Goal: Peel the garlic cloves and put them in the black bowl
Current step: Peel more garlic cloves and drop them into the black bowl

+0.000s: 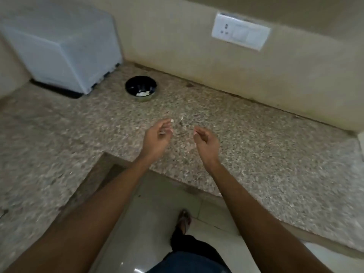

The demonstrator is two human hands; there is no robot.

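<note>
- Upper left of frame: pale grey box-shaped appliance (59, 44) on a dark base, standing on the speckled granite worktop (256, 154) against the wall. Blurred, type unclear.
- Right of it, upper centre-left: black bowl (140, 88) on the worktop, near the wall, well apart from both hands. Small heap of white pieces (142, 93) inside at the near side, probably peeled garlic; too blurred to be sure.
- Centre: left hand (157, 137) above the worktop, palm turned inward, fingers loosely curled. A thin pale sliver (163, 133) shows at the fingers, looks like garlic skin; a small pale bit (172, 120) sits at the topmost fingertip. Cannot tell whether either is a clove or peel.
- Between and just beyond the hands: faint pale flecks (182, 123) on the worktop, likely peel scraps; hard to separate from the granite pattern.
- Right of centre: right hand (204, 139) above the worktop, fingers curled toward the thumb, a small pale bit (195, 132) at the fingertips. Grip blurred; cannot tell if it pinches anything.
- Hands apart, not touching.
- Upper right: white socket-and-switch plate (240, 33) on the beige wall.
- Bottom centre: tiled floor (157, 203), one sandalled foot (184, 219), dark trouser leg.
</note>
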